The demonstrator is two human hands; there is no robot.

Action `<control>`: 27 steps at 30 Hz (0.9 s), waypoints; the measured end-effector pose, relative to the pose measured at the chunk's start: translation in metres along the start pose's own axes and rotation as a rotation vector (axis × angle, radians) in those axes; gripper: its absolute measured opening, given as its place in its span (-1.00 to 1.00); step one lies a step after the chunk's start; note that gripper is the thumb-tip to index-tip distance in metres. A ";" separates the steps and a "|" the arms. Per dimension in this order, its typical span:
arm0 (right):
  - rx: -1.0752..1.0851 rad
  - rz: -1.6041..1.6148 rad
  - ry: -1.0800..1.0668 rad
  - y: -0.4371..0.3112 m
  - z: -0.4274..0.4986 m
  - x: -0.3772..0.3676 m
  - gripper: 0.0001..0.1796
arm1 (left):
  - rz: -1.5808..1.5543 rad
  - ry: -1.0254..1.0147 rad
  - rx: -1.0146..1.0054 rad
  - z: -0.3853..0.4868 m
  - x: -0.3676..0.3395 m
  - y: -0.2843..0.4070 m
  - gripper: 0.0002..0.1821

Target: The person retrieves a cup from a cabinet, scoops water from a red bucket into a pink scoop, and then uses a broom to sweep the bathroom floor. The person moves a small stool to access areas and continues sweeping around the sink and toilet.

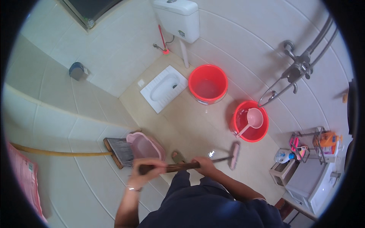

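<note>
Both of my hands grip the dark handle of a floor scrub brush (178,168). My left hand (146,171) wraps the thick upper end, and a bracelet shows on that wrist. Lower on the shaft, my right hand (204,166) is closed around it. The brush's pink and white head (234,156) rests on the wet tiled floor, right of my feet. A broom with grey bristles (122,149) and a wooden handle leans beside a pink plastic basin (145,146), both left of my feet. One green slipper (178,156) shows under the handle.
A white squat toilet (164,89) lies ahead, below a wall cistern (178,17). Near the right wall stand a red bucket (208,84) with water and another red bucket (236,125) holding a pink dipper (254,118). A shower mixer (296,69), bottle rack (320,145) and washbasin (322,188) are at right.
</note>
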State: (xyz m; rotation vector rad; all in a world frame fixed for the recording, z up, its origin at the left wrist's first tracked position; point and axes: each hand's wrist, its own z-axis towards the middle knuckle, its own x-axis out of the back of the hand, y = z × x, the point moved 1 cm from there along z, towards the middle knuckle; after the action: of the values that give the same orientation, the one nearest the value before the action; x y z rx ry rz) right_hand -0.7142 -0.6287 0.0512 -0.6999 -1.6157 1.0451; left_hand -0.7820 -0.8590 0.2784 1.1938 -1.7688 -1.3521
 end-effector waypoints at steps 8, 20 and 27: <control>-0.232 -0.178 -0.049 0.080 0.013 -0.064 -0.80 | 0.133 -0.381 -0.049 0.064 0.039 -0.048 -0.81; 0.234 0.193 0.206 -0.024 0.353 -0.136 -0.77 | 0.655 -0.291 -0.439 0.105 0.158 0.076 -0.83; 0.510 0.076 0.364 -0.081 0.420 -0.096 -0.77 | 0.640 -0.234 -0.544 0.120 0.168 0.106 -0.80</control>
State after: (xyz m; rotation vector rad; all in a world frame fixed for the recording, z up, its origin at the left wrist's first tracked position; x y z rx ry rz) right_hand -1.0831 -0.8662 0.0474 -0.5640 -0.9622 1.2401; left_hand -0.9854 -0.9555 0.3343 0.1555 -1.5755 -1.4554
